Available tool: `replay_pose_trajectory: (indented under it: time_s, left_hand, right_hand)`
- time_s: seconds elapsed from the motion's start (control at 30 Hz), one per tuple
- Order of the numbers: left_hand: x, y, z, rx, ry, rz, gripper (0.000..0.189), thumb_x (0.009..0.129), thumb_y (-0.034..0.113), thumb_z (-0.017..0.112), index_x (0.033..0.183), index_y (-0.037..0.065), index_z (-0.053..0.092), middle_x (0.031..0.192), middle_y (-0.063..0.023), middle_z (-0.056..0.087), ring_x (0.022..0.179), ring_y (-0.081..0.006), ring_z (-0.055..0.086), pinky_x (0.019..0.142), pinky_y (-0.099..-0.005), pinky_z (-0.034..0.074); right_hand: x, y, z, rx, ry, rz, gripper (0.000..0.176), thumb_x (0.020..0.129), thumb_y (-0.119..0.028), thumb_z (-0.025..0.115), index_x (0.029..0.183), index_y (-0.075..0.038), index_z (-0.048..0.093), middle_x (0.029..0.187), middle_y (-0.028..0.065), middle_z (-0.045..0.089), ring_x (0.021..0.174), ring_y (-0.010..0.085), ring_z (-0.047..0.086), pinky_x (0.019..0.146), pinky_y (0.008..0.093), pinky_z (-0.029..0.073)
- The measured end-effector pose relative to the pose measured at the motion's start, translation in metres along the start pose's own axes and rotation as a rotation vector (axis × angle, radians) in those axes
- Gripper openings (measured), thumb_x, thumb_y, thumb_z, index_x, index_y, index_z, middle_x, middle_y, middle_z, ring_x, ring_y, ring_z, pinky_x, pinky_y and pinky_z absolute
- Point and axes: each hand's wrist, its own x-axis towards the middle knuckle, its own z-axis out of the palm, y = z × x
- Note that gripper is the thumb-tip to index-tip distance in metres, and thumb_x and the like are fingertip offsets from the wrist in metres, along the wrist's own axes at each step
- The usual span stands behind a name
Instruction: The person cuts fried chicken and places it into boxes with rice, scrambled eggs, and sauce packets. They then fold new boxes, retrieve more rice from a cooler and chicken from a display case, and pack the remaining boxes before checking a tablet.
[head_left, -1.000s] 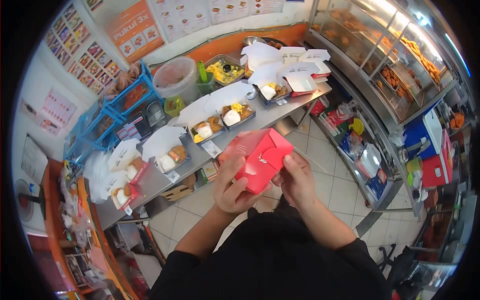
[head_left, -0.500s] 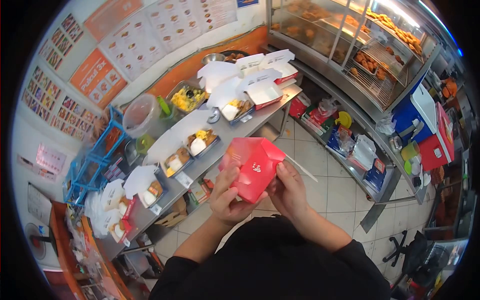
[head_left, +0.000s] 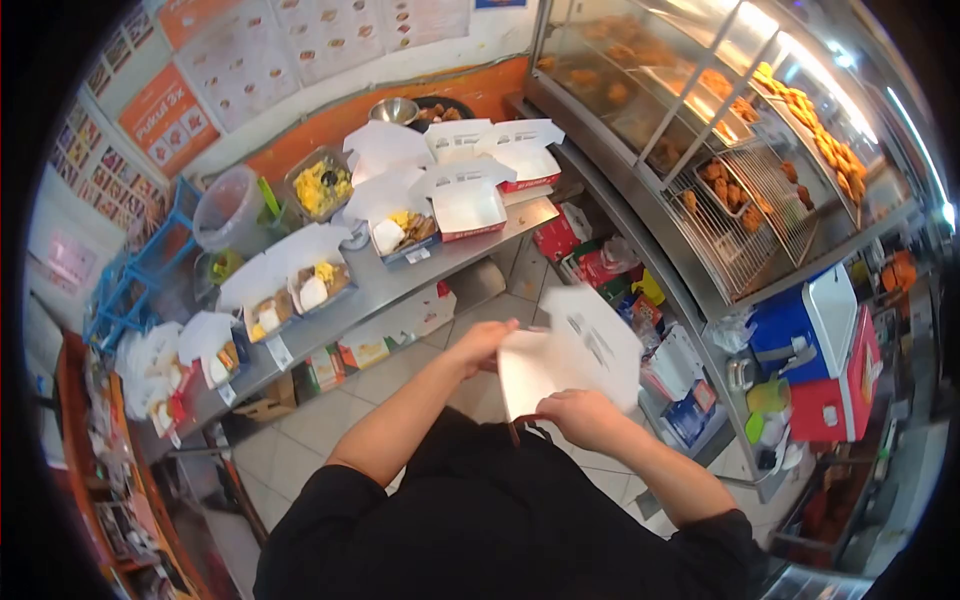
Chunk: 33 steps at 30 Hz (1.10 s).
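In front of my body a takeaway box (head_left: 532,372) is held up, its white inside showing and its printed lid flap raised at the right. My left hand (head_left: 483,347) grips the box's far left wall, fingers partly hidden behind it. My right hand (head_left: 582,416) is closed on the near right edge, thumb over the rim. A little of the red outside shows under the near corner. On the steel counter beyond stand open empty boxes (head_left: 470,212) and a box with rice and yellow food (head_left: 404,232).
More filled boxes (head_left: 316,286) line the counter (head_left: 395,275) at left, near a tub of yellow food (head_left: 322,184) and a clear bucket (head_left: 232,207). A heated glass cabinet (head_left: 640,150) of fried chicken stands right, with a blue and red cooler (head_left: 815,340) below.
The red box has been turned and opened, so its white inside and lid now show. Both hands have shifted their grip. The view has swung to the right.
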Motion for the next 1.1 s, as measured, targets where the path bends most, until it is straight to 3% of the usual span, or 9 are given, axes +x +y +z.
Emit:
replay_pose_trajectory:
  time_s: [0.1,0.27,0.57,0.67,0.77,0.83,0.9,1.0,1.1]
  left_hand:
    - [0.012,-0.033,0.022,0.719,-0.347,0.303,0.062,0.109,0.054,0.036,0.153,0.012,0.045,0.153,-0.0171,0.044,0.139,-0.0308,0.047,0.114,-0.0489,0.039]
    - [-0.032,0.021,0.024,0.8,-0.428,0.707,0.054,0.101,0.04,0.061,0.144,0.008,0.052,0.159,-0.027,0.034,0.149,-0.0429,0.033,0.125,-0.048,0.019]
    - [0.068,0.093,0.028,0.665,0.138,0.605,0.029,0.091,0.024,0.067,0.11,0.004,0.063,0.102,-0.0181,0.069,0.104,-0.0413,0.064,0.087,-0.049,0.053]
    - [0.107,0.128,0.01,1.101,-0.327,0.829,0.026,0.096,0.03,0.066,0.103,0.005,0.066,0.104,-0.0184,0.069,0.095,-0.0412,0.067,0.084,-0.0491,0.053]
    - [0.137,0.165,-0.005,1.105,-0.568,0.466,0.027,0.096,0.031,0.065,0.104,0.005,0.067,0.102,-0.0173,0.071,0.095,-0.0407,0.067,0.084,-0.0481,0.052]
    - [0.152,0.176,-0.024,1.017,-0.586,0.589,0.026,0.097,0.03,0.064,0.105,0.005,0.066,0.096,-0.0162,0.071,0.09,-0.0359,0.068,0.081,-0.0443,0.052]
    - [0.159,0.192,-0.041,0.724,-0.604,0.382,0.025,0.099,0.028,0.062,0.104,0.004,0.064,0.095,-0.0149,0.07,0.089,-0.0298,0.067,0.08,-0.0404,0.051]
    - [0.165,0.181,-0.044,0.694,-0.525,0.296,0.029,0.103,0.031,0.057,0.104,0.002,0.06,0.096,-0.0194,0.068,0.093,-0.0345,0.066,0.081,-0.042,0.05]
    - [0.166,0.19,-0.024,0.828,-0.445,0.212,0.032,0.103,0.034,0.054,0.101,0.002,0.058,0.095,-0.023,0.067,0.091,-0.042,0.065,0.079,-0.0456,0.05]
  right_hand:
    - [0.001,0.017,-0.042,0.928,-0.394,0.432,0.019,0.102,-0.022,0.061,0.11,-0.006,0.068,0.09,0.003,0.07,0.077,0.0129,0.067,0.069,0.0308,0.056]
    - [0.012,0.084,-0.022,1.352,-0.33,0.559,0.028,0.108,-0.027,0.054,0.118,-0.004,0.064,0.094,0.0034,0.069,0.074,0.0125,0.067,0.069,0.0278,0.057]
    - [0.085,0.141,-0.096,1.053,-0.289,0.697,0.033,0.11,-0.027,0.046,0.121,-0.001,0.063,0.092,0.0078,0.068,0.072,0.0165,0.068,0.066,0.0313,0.057]
    - [0.117,0.163,-0.107,0.861,-0.264,0.582,0.032,0.109,-0.026,0.046,0.119,-0.001,0.063,0.09,0.0089,0.068,0.069,0.0175,0.068,0.062,0.0322,0.056]
    - [0.15,0.155,-0.15,0.789,-0.292,0.592,0.029,0.108,-0.024,0.048,0.116,-0.001,0.064,0.089,0.0109,0.067,0.07,0.0208,0.068,0.063,0.0346,0.056]
    - [0.162,0.154,-0.177,0.737,-0.372,0.696,0.026,0.106,-0.022,0.051,0.114,-0.001,0.065,0.089,0.0122,0.067,0.074,0.0235,0.069,0.067,0.0368,0.057]
    - [0.152,0.158,-0.178,0.211,0.606,0.239,0.018,0.101,-0.014,0.057,0.111,-0.001,0.065,0.089,0.0152,0.066,0.081,0.0283,0.067,0.075,0.0398,0.054]
    - [0.111,0.214,-0.135,0.32,1.246,0.005,0.022,0.091,-0.003,0.062,0.113,0.001,0.063,0.081,0.0114,0.058,0.07,0.0252,0.056,0.068,0.0356,0.046]
    - [0.118,0.256,-0.09,0.614,0.811,0.26,0.024,0.092,-0.005,0.064,0.115,0.0,0.063,0.079,0.01,0.057,0.068,0.0233,0.055,0.065,0.035,0.046]
